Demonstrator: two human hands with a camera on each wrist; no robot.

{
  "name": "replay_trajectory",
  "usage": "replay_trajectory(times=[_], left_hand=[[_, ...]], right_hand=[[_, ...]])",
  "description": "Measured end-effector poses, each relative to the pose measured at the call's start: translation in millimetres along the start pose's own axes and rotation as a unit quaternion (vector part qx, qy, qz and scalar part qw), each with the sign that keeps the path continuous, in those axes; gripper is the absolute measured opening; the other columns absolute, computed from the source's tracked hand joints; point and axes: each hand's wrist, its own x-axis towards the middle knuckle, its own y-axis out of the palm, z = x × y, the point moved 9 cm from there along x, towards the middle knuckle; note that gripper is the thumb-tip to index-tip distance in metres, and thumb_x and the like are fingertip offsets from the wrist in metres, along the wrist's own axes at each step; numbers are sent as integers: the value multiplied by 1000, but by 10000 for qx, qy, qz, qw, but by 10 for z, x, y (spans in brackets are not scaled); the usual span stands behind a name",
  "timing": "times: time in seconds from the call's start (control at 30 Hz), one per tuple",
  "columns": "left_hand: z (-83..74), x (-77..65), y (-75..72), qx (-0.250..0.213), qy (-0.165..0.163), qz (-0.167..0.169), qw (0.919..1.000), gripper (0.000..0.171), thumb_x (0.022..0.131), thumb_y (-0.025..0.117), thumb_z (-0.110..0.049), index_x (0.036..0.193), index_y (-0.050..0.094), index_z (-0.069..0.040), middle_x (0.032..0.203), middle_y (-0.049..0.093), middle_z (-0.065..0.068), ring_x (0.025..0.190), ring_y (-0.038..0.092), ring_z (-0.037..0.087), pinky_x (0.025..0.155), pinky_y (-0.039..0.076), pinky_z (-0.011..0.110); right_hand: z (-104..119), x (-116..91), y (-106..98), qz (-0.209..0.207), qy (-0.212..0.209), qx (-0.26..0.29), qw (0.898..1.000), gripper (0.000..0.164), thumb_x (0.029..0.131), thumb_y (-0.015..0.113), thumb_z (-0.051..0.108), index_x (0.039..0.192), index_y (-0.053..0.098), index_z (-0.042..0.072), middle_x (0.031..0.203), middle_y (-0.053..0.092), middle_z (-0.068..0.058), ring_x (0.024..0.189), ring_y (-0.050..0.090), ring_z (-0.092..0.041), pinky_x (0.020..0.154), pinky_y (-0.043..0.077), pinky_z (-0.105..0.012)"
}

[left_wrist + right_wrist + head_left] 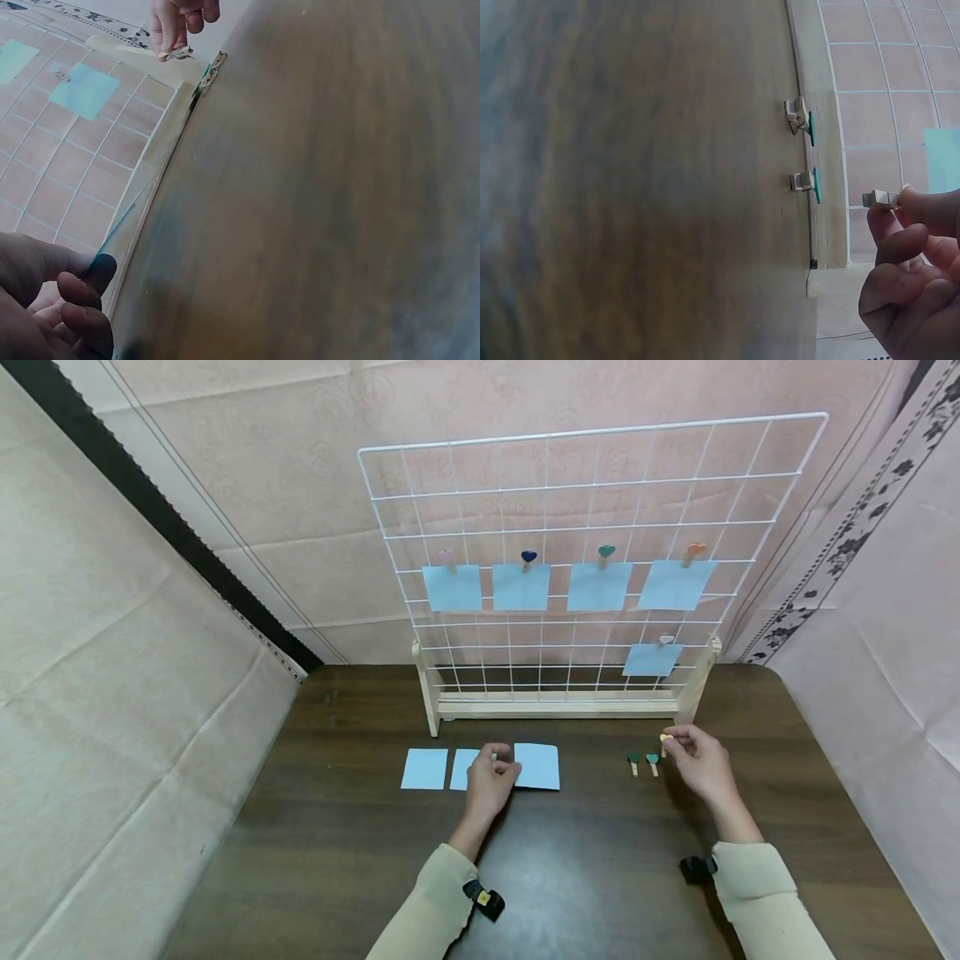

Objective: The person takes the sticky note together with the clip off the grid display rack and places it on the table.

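Note:
My left hand pinches the edge of a light blue paper note between thumb and fingertips; the left wrist view shows this note edge-on as a thin line. Two more blue notes lie to its left, one flat and uncovered, the other partly behind the hand. My right hand pinches a small wooden clothespin with a yellow heart, held up above the table. Beside it on the tabletop lie a dark green heart clothespin and a teal heart clothespin.
Behind the hands stands a white wire grid rack on a wooden base. Several blue notes hang on it from heart clothespins, one of them low at the right. Pale cloth walls the brown table on its sides.

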Motion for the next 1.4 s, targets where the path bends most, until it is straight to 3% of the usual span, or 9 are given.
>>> replay_trajectory(times=[0.2, 0.37, 0.63, 0.73, 0.97, 1.13, 1.4], left_hand=[[-16, -3, -3, 307, 161, 100, 9993, 10, 98, 72, -7, 105, 74, 0, 84, 76, 5, 74, 66, 12, 70, 56, 33], [-87, -4, -6, 815, 477, 203, 9953, 12, 100, 69, -5, 103, 80, 0, 85, 75, 4, 71, 63, 10, 69, 55, 29], [-155, -24, -11, 1552, 772, 379, 9841, 14, 101, 66, -3, 100, 80, 0, 85, 74, 7, 73, 60, 10, 70, 54, 31], [-164, -28, 1, 1829, 759, 509, 9789, 15, 102, 66, -4, 99, 80, -1, 86, 73, 9, 73, 60, 13, 69, 54, 32], [-167, -78, 13, 2441, 592, 622, 9659, 16, 102, 67, -9, 109, 81, -2, 105, 72, 16, 91, 70, 27, 68, 59, 40], [-181, -96, 13, 2751, 564, 602, 9579, 19, 103, 68, -12, 113, 80, 0, 106, 68, 18, 89, 69, 33, 63, 58, 42], [-172, -91, -4, 2801, 512, 613, 9566, 21, 103, 68, -14, 116, 79, -2, 109, 69, 18, 93, 70, 33, 66, 59, 44]], right_hand=[[-85, -25, 11, 344, 258, -105, 9990, 27, 108, 63, 18, 120, 70, -5, 104, 73, -20, 89, 63, -22, 75, 48, -31], [-167, -49, 22, 668, 496, -172, 9964, 30, 108, 61, 19, 122, 69, -7, 107, 73, -22, 96, 65, -30, 77, 48, -38], [-270, -70, 51, 1043, 827, -42, 9911, 31, 108, 61, 17, 121, 67, -10, 99, 72, -20, 72, 62, -19, 62, 52, -32], [-292, -78, 64, 1137, 911, -4, 9893, 31, 108, 61, 16, 121, 66, -11, 96, 71, -18, 70, 61, -19, 60, 51, -31], [-365, -100, 65, 1332, 1175, 2, 9841, 32, 109, 59, 18, 121, 66, -11, 89, 70, -11, 71, 61, -20, 61, 49, -35], [-427, -109, 51, 1341, 1420, 142, 9806, 32, 109, 59, 19, 123, 65, -9, 90, 72, -9, 73, 65, -19, 57, 51, -35], [-435, -92, 92, 1413, 1340, 183, 9807, 33, 109, 59, 18, 125, 66, -11, 93, 72, -12, 74, 66, -17, 56, 54, -35]])
